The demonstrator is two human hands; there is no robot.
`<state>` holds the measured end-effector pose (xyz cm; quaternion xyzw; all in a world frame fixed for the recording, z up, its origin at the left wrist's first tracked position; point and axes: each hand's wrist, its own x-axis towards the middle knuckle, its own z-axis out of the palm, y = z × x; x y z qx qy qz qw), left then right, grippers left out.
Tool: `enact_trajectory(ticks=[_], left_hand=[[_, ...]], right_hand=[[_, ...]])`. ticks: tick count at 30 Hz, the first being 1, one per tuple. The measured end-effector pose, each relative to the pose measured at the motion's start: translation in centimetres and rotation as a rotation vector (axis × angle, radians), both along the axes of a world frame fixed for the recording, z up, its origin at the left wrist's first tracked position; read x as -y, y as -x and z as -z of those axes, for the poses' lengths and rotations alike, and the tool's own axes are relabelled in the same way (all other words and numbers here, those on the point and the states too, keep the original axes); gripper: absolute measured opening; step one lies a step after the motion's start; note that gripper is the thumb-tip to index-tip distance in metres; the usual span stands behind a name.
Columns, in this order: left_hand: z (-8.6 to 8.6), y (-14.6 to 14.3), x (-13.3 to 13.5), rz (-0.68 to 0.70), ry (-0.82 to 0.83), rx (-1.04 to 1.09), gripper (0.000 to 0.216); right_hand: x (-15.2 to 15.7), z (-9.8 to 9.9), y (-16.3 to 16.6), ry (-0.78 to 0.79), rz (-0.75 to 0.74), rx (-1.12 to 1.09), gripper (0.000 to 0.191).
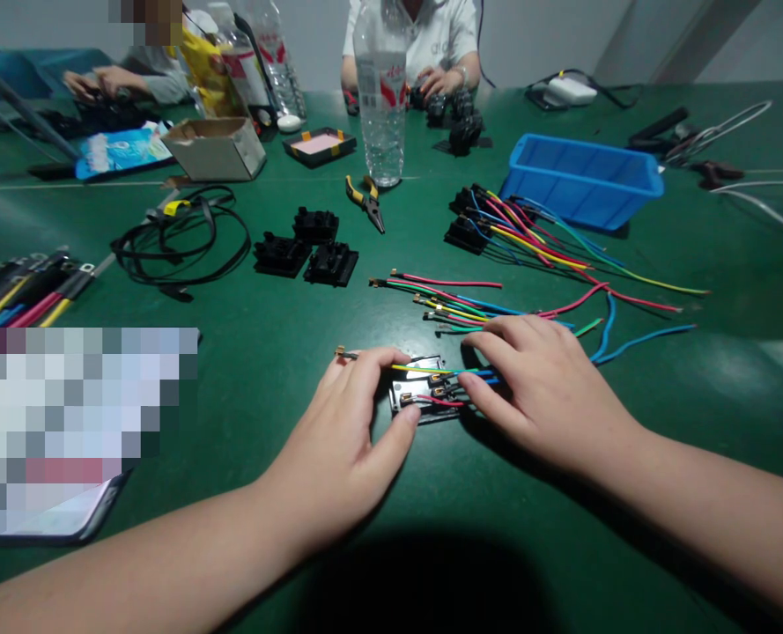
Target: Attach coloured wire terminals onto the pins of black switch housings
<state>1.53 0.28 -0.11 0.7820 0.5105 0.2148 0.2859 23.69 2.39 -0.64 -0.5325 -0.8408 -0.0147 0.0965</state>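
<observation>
Black plastic housing [424,387] is lying on the green desk [232,370] between the two hands, with a short red wire [440,402] running across its near side. The left hand [348,423] is straddling its left end, thumb and forefinger apart, beside a yellow-green wire [412,368]. The right hand [540,374] is curling its fingers over blue wires [487,377] at the other end, whether clamped on them I cannot tell.
</observation>
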Motion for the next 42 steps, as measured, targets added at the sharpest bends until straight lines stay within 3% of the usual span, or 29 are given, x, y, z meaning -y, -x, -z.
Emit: enact_trajectory(ticks=[7, 12, 20, 24, 29, 37, 42], left_hand=[[0.2, 0.0, -0.1, 0.028, -0.038, -0.059, 0.046], [0.4, -0.1, 0.0, 0.000, -0.031, -0.032, 0.056], [0.4, -0.1, 0.0, 0.004, -0.023, -0.052, 0.053], [0.3, -0.1, 0.0, 0.010, -0.020, -0.063, 0.050], [0.2, 0.0, -0.1, 0.033, -0.029, -0.060, 0.050], [0.4, 0.1, 0.1, 0.013, 0.004, -0.015, 0.057], [0.6, 0.1, 0.1, -0.008, 0.085, 0.124, 0.062]], right_hand=[[-0.2, 0.6, -0.1, 0.015, -0.013, -0.060, 0.047], [-0.3, 0.4, -0.2, -0.018, -0.129, -0.177, 0.037], [-0.1, 0.1, -0.1, 0.024, -0.305, -0.341, 0.018], [-0.1, 0.0, -0.2, 0.077, -0.355, -0.335, 0.018], [0.0, -0.3, -0.2, 0.098, -0.329, -0.336, 0.021], [0.1, -0.5, -0.4, -0.049, -0.275, -0.358, 0.021], [0.2, -0.6, -0.6, -0.121, -0.244, -0.367, 0.022]])
